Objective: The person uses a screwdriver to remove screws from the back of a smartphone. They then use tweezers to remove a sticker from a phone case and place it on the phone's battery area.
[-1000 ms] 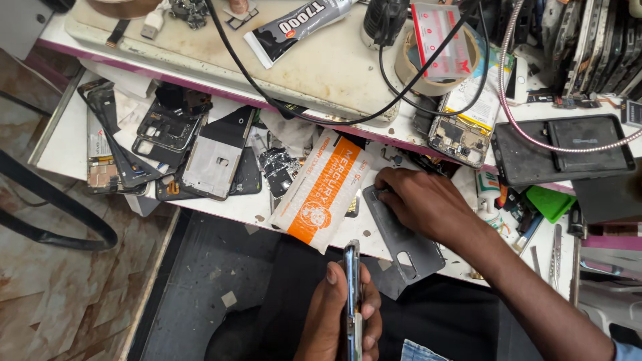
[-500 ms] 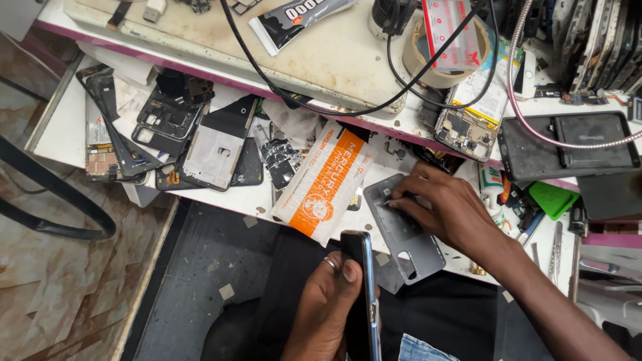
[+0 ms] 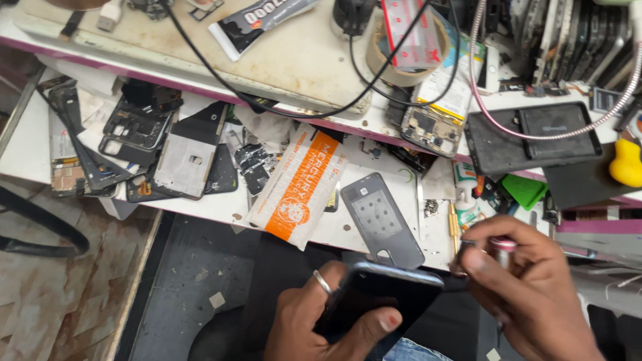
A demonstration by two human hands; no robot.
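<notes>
The right hand (image 3: 528,294) left the grey phone panel (image 3: 381,219) and now pinches a small tool (image 3: 498,245).

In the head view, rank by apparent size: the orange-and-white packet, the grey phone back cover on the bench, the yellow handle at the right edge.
1. Orange-and-white flat packet, largest.
2. Grey phone back cover, clearly smaller than the packet, though its lower end is partly hidden by the dark phone in the left hand.
3. Yellow handle, smallest; partly cut off.

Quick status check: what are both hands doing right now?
Left hand grips a dark phone over the lap. Right hand pinches a small pink-tipped tool at the phone's top edge. Grey back cover lies just beyond, on the cluttered bench.
</notes>
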